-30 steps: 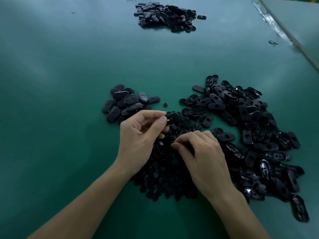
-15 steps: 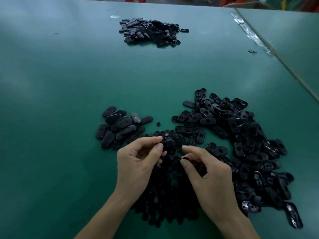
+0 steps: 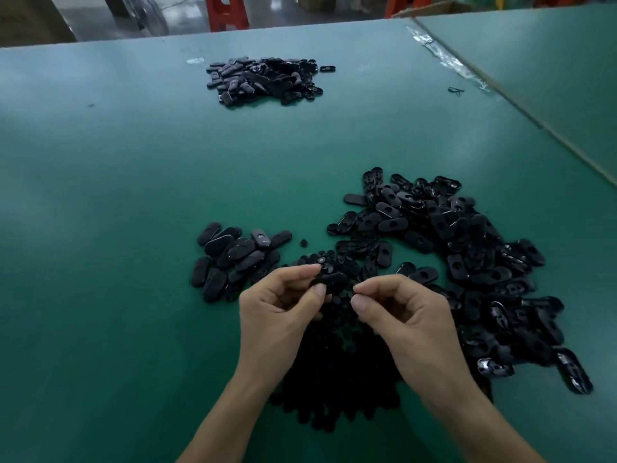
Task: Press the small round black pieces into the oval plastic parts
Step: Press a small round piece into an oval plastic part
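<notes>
Green table (image 3: pixel 133 202). Left hand (image 3: pixel 280 315) pinches oval part (image 3: pixel 330 279), long axis lying left-right. Right hand (image 3: pixel 407 315) sits just right of it, fingertips pinched narrow, contents too small to tell.

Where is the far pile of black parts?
Head view: the far pile lies near the far edge of the table, left of centre, well beyond the big pile at right.

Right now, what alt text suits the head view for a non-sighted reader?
The left hand grips a black oval plastic part while the right hand pinches its fingers together beside it, contents unclear, above a heap of small round black pieces on a green table. Other oval parts lie in a right pile, a left pile and a far pile.
</notes>
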`<state>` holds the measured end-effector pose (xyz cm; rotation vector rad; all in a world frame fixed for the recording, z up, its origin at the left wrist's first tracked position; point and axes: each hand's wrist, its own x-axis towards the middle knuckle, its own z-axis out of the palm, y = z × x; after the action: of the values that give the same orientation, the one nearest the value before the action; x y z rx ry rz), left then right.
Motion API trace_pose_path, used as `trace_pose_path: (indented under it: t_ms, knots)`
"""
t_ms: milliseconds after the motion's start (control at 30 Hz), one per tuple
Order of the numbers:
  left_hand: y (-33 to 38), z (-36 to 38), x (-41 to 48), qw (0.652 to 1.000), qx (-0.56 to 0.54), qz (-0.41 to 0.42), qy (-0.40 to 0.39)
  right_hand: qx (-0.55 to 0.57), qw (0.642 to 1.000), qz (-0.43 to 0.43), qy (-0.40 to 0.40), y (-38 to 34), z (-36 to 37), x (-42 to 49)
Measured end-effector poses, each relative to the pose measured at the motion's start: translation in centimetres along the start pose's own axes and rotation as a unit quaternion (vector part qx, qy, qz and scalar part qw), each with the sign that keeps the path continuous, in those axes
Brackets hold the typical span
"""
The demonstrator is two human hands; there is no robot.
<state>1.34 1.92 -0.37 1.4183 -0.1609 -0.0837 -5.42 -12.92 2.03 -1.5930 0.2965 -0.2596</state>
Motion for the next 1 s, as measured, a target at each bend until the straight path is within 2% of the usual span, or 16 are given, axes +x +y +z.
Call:
trace_pose_path:
  t_ms: [133, 367, 500, 600, 800, 1000]
  knots:
    - [0.1, -0.2, 0.1, 1.0, 0.002, -0.005, -0.027, 0.021, 0.999, 0.021, 0.014, 0.1, 0.5, -0.1]
    - [0.4, -0.3, -0.1, 0.992, 0.071, 0.015, -0.108, 0.039, 0.998, 0.034, 0.023, -0.2, 1.3, 0.5]
    - [0.2, 0.1, 0.1, 0.987, 0.119, 0.03, -0.101, 0.056, 0.998, 0.032, -0.018, -0.4, 1.6, 0.8]
    - [0.1, -0.1, 0.1, 0.984, 0.142, 0.048, -0.099, 0.064, 0.998, 0.029, -0.007, -0.3, 1.8, 0.9]
    - [-0.1, -0.4, 0.5, 0.999, 0.034, 0.031, -0.03, 0.063, 0.997, 0.037, 0.005, -0.2, 1.9, 1.0]
    - [-0.3, -0.6, 0.7, 1.0, 0.003, 0.025, -0.006, 0.061, 0.998, 0.033, 0.009, -0.3, 2.2, 0.8]
